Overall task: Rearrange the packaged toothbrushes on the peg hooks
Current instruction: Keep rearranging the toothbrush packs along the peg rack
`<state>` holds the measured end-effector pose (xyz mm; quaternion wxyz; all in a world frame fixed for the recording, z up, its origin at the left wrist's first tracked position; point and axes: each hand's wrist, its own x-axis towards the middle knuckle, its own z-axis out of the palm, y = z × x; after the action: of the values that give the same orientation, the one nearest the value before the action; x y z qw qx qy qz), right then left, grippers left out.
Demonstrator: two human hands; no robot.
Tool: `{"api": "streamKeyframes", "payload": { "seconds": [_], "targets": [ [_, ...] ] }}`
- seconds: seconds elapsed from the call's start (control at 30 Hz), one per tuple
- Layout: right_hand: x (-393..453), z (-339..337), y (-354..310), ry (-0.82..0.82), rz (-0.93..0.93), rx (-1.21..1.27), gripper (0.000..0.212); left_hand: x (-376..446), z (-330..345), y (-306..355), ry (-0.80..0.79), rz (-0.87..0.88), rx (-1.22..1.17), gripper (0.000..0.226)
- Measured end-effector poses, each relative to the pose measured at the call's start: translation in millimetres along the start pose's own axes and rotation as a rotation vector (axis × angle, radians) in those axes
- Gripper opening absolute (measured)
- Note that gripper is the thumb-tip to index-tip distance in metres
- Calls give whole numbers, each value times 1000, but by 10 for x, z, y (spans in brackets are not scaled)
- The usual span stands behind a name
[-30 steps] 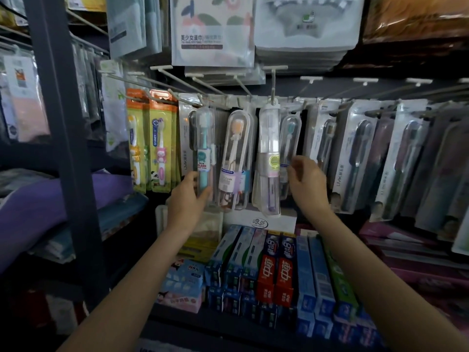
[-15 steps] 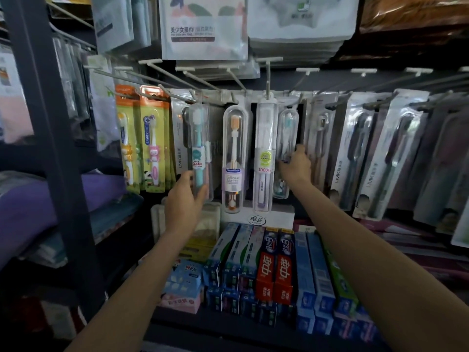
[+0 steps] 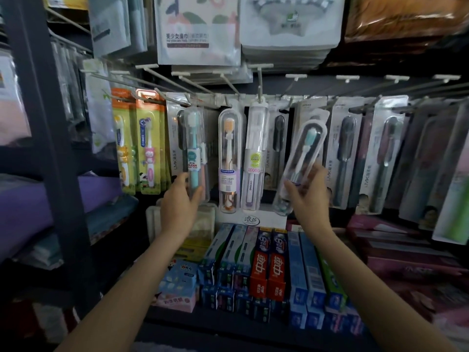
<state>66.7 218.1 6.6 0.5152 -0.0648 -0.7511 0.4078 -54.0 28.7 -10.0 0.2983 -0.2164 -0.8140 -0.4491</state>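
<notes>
Peg-hook display above a shelf (image 3: 228,323) of boxed toothpaste (image 3: 266,265), the cartons packed upright in rows, red ones at centre and blue to either side. Along the hooks (image 3: 177,83) hang toothbrush packs: grey carded blisters (image 3: 342,153) filling the right, orange-and-green children's cards (image 3: 142,143) at far left, and clear capsule cases in the middle.

Each clear case holds one brush, head up. The teal-brush case (image 3: 195,151) hangs vertical on its hook; the left hand (image 3: 179,204) grips its lower end, fingers curled round it. To its right hang an orange-brush case (image 3: 229,161) and a white-brush case (image 3: 255,158), both vertical.

The right hand (image 3: 308,199) holds a further clear case (image 3: 302,166), off the hooks, just in front of the carded packs right of centre. Its fingers pinch the lower half. This case encloses a brush with teal bristles and pale handle; its long axis tilts, head up and to the right, base down-left.
</notes>
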Motion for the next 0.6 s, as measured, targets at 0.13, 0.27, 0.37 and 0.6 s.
{"api": "streamKeyframes", "payload": {
  "seconds": [0.13, 0.27, 0.37, 0.6],
  "targets": [
    [-81, -107, -61, -139, -285, -224, 60, -18, -7, 23, 1, 0, -1, 35],
    [-38, -25, -275, -317, -436, -317, 78, -39, -13, 13, -16, 6, -45, 37],
    [24, 103, -373, -322, -360, -248, 73, -28, -51, -65, -17, 27, -84, 39],
    [142, 282, -507, -414, -277, -154, 71, 1, -127, -175, -9, 43, -61, 39]
  ]
}}
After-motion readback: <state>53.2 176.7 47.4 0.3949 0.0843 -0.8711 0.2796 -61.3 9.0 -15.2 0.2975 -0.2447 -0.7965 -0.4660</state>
